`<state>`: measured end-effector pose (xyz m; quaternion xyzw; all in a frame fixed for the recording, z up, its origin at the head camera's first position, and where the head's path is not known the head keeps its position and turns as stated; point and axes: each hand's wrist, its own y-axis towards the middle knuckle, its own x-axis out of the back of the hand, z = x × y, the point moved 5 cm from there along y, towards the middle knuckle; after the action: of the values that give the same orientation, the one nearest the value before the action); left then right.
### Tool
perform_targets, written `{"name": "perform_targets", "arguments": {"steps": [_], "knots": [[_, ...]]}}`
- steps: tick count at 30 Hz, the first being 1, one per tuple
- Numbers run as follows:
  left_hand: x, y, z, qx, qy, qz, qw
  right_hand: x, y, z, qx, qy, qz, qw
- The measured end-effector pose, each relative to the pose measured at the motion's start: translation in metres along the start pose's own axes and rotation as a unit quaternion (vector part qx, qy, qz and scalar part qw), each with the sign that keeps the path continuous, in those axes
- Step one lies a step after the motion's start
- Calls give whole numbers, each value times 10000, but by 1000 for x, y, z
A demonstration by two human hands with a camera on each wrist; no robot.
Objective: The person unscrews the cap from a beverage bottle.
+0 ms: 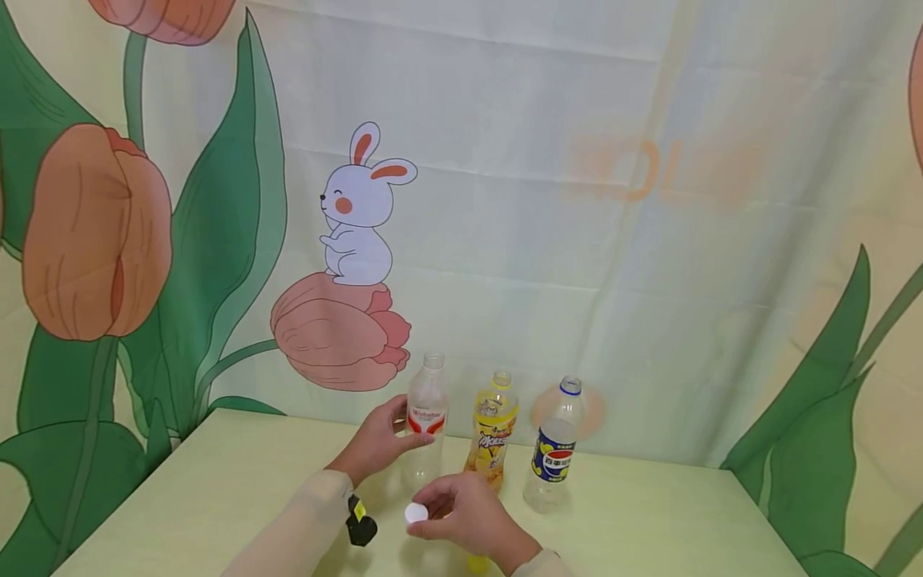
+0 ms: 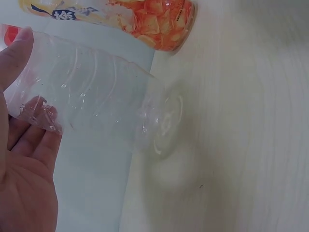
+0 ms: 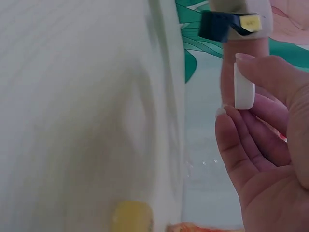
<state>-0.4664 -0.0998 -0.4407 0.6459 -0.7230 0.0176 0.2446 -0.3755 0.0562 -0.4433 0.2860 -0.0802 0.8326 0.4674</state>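
Observation:
On the left, a clear plastic bottle with a red-and-white label stands uncapped. My left hand grips it round the label, thumb across the front. The left wrist view shows the base of this bottle right at the tabletop. My right hand pinches a white bottle cap between thumb and fingers, in front of the bottle and lower than its open neck. Seen edge-on in the right wrist view, the cap has the thumb on its upper end.
Just right stands an uncapped bottle with a yellow label, partly behind my right hand. Further right is an uncapped blue-labelled bottle with a blue neck ring. A yellow cap lies on the table. A printed curtain hangs behind.

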Motion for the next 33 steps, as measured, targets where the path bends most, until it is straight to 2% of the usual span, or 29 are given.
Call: {"name": "perform_targets", "arguments": {"steps": [7, 17, 21, 33], "knots": [[0, 4, 4, 59, -172, 112, 9998, -20, 2, -9, -264, -114, 338, 9990], [-3, 4, 4, 210, -226, 232, 9993, -39, 4, -22, -788, -206, 480, 9955], [-4, 5, 6, 179, -135, 213, 9995, -42, 3, -23, -999, -299, 477, 9934], [-6, 5, 12, 224, 43, 217, 9995, -43, 4, -23, -1111, -545, 549, 9908]]}}
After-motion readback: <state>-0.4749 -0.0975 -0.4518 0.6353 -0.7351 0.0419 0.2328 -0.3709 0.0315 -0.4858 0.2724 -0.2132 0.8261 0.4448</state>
